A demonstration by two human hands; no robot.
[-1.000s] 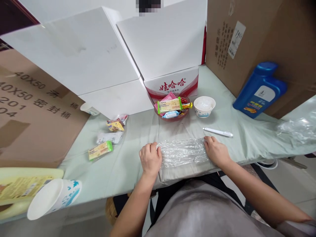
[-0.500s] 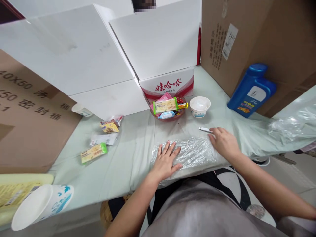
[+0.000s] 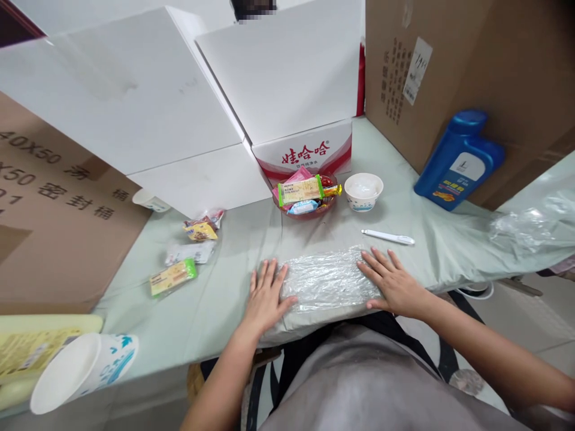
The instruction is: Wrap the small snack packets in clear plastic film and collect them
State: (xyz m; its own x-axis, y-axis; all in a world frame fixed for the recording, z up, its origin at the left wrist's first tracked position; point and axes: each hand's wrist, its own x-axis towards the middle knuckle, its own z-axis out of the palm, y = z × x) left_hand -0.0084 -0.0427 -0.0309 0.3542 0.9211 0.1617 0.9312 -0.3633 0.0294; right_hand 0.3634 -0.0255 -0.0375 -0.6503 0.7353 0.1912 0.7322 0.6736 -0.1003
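Head view, left hand: I see it lying flat, fingers spread, on the left end of the plastic film.
Right hand: flat, fingers spread, on the plastic film's right end.
Plastic film: at the bench front edge, near the white pen.

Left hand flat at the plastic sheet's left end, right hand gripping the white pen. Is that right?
No. The head view shows the right hand flat on the right end of the plastic sheet; the white pen lies untouched beyond it. The left hand is as stated.
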